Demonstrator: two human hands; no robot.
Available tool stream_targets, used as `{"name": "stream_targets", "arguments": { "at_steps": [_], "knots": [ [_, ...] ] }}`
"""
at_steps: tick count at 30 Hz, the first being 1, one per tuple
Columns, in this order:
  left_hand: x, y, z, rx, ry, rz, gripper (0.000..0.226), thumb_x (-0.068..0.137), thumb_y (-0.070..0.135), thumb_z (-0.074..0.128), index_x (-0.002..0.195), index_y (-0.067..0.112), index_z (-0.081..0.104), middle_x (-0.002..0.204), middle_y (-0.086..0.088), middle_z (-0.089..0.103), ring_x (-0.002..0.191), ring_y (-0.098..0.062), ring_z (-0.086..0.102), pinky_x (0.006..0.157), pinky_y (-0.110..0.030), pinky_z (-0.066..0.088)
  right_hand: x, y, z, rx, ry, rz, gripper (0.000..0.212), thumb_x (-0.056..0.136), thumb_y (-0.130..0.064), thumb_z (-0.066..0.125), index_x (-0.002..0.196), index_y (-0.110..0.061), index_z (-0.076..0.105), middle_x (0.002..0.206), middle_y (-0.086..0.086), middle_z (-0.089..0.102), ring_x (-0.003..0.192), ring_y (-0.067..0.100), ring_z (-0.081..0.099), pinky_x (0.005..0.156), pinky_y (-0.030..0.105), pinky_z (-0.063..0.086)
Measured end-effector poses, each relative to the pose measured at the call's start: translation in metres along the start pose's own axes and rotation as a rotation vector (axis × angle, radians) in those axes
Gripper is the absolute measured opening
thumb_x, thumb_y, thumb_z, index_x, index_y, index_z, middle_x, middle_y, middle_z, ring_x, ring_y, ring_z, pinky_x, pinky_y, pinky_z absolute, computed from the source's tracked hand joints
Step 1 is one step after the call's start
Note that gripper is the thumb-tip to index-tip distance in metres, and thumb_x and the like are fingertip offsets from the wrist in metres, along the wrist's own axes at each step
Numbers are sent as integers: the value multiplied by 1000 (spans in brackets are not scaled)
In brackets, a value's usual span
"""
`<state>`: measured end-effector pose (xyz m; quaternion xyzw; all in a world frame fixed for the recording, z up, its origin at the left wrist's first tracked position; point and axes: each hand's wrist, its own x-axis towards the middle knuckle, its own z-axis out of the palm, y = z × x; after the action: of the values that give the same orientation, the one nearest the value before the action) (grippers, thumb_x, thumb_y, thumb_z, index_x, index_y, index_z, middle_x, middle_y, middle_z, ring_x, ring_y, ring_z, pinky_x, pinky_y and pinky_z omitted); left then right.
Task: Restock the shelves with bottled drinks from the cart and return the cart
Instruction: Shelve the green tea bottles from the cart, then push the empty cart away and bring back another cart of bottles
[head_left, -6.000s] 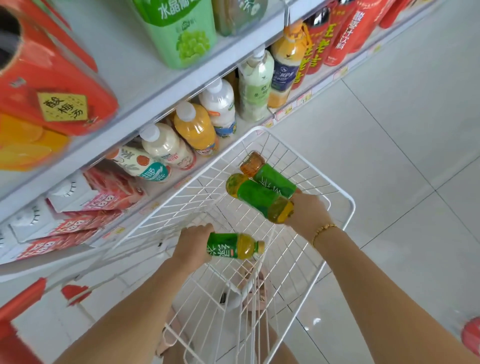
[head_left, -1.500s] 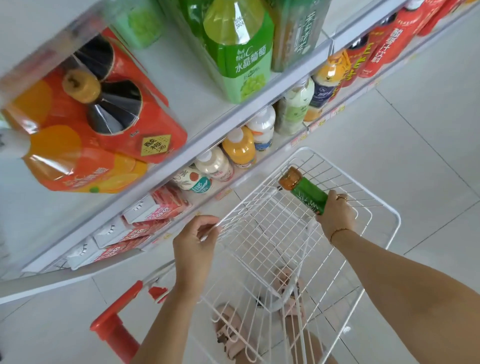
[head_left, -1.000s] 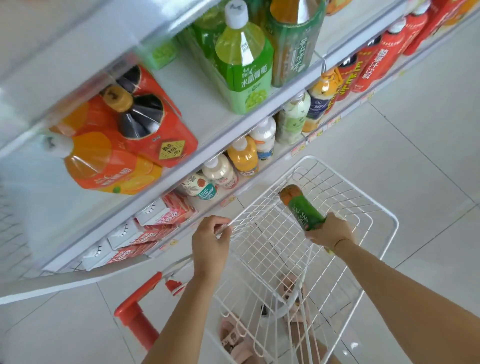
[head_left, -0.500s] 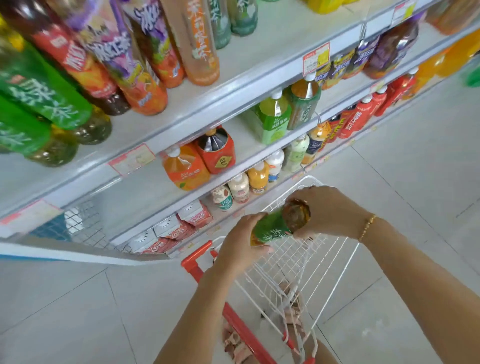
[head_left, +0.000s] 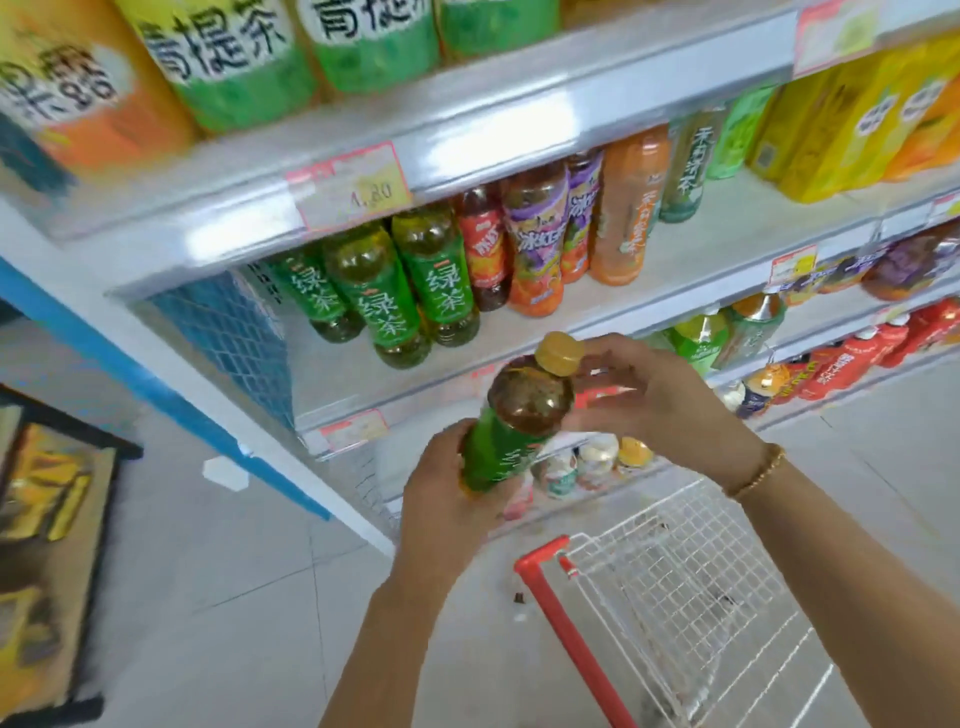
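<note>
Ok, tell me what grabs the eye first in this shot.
A green tea bottle with a yellow cap, dead centre, gripped round its base by the left hand, the right hand beside its neck. Behind it, matching green tea bottles stand at the left end of a shelf. Lower right, a white wire cart with a red handle.

Bright, even light; motion-blurred edges

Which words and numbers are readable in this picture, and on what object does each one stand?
"绿茶": green tea bottles on the shelf.
"4.80": price tag on the shelf edge above them.
"青提茶", top cut off: green-labelled bottles on the top shelf.
Too blurred: other price tags, purple-labelled bottle, held bottle.
</note>
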<state>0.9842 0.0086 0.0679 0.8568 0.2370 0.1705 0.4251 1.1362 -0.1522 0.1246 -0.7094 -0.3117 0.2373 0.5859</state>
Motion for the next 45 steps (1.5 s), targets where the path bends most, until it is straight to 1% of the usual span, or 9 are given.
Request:
{"name": "stream_targets", "arguments": {
  "at_steps": [3,6,9,13,22,32,38,42,45],
  "knots": [
    [18,-11,-30,-83,225,-50,56,66,15,83,115,22,55,106,6,62,92,-6,58,78,-6,45,42,23,23,-253,166,1,38,79,-32,70,114,-20,61,115,1,63,109,15,58,93,30,49],
    [40,-29,-52,-60,389,-48,59,66,17,82,118,21,54,110,3,54,100,-15,55,86,-28,51,79,54,40,-616,181,-27,53,87,-36,62,134,-16,49,134,8,50,127,23,42,104,35,39],
    [58,-36,-61,-135,441,-70,56,68,27,81,115,35,51,113,6,52,101,-12,57,82,-23,48,92,72,52,-790,224,-5,48,89,-25,61,133,-11,50,135,12,48,129,33,32,110,39,30],
    [69,-35,-68,-366,511,-119,58,72,11,79,122,16,49,107,7,60,92,2,62,78,-13,49,93,74,56,-810,336,-76,38,88,-14,60,126,-8,57,129,12,56,123,33,39,105,36,35],
    [109,-51,-81,-246,500,-140,53,75,18,78,122,16,53,114,1,63,101,-11,62,89,-29,53,91,81,62,-847,299,-6,51,90,-18,57,139,-15,44,145,6,40,135,30,29,105,38,37],
    [125,-54,-87,-302,484,-205,56,74,14,78,122,6,52,111,-2,64,93,-3,61,70,-5,50,91,79,64,-844,250,50,58,92,-24,56,145,-20,33,151,1,29,140,24,17,111,33,27],
    [117,-57,-86,-209,443,-155,48,80,17,72,125,13,55,114,2,67,102,-6,63,90,-23,51,91,79,63,-866,210,77,63,91,-26,57,147,-22,28,153,-2,24,142,23,12,114,33,22],
    [102,-47,-78,-122,388,-131,54,85,13,67,135,16,46,114,17,59,94,17,53,89,-9,41,89,76,61,-865,192,83,68,89,-33,58,147,-22,26,154,-3,22,142,21,11,112,31,24],
    [70,-39,-62,-144,362,-117,50,87,13,64,134,14,47,121,12,58,108,4,53,96,-16,41,88,72,56,-928,157,92,70,88,-40,58,148,-25,24,154,-6,22,142,18,11,104,33,37]
  ]
}}
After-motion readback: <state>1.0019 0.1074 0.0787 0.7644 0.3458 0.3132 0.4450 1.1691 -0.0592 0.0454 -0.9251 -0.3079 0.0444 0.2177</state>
